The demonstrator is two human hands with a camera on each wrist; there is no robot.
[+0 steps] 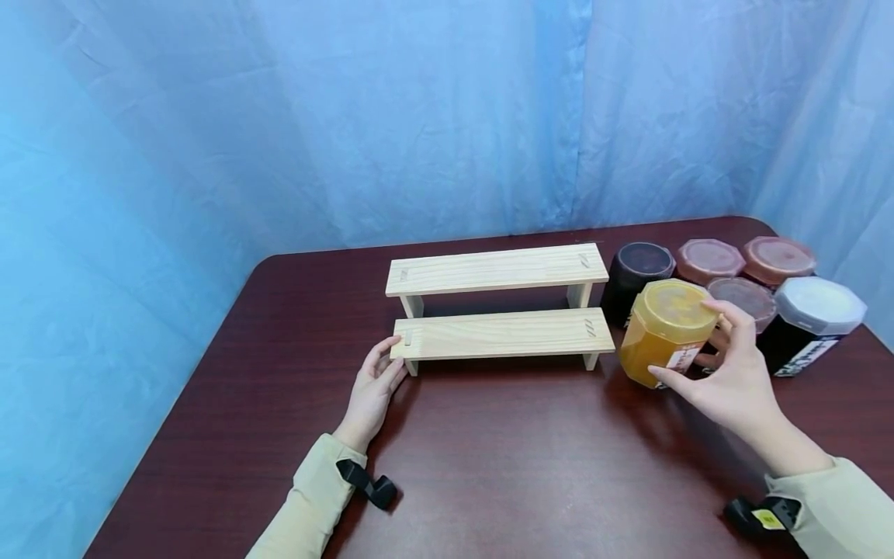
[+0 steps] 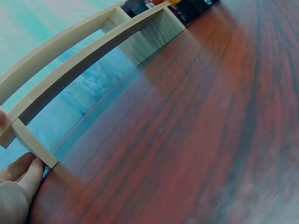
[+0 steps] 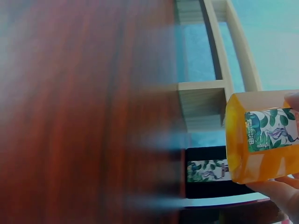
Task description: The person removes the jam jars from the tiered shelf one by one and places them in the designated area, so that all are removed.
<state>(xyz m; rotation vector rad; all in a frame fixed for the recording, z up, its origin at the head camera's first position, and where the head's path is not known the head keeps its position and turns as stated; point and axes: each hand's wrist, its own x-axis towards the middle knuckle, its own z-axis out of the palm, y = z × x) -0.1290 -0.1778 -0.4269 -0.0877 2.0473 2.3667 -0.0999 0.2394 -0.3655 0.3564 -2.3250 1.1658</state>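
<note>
My right hand [image 1: 733,380] grips a yellow-orange jar [image 1: 649,353] with a yellow lid, thumb on the near side and fingers on the far side. The jar is slightly tilted and appears raised off the table; its leafy label shows in the right wrist view. At the left end of a two-tier pale wooden shelf stand [image 1: 499,335], my left hand [image 1: 372,396] holds the lower board. In the left wrist view, a fingertip is at the board's end, and the thumb and other fingers [image 2: 30,175] are beside its leg.
Behind the held jar stand a black jar [image 1: 637,272], two pinkish-lidded jars [image 1: 708,260], and another partly hidden jar [image 1: 743,299]. A dark jar with a white lid [image 1: 813,322] is to the right. The dark red table [image 1: 489,466] meets blue curtains [image 1: 419,124] behind.
</note>
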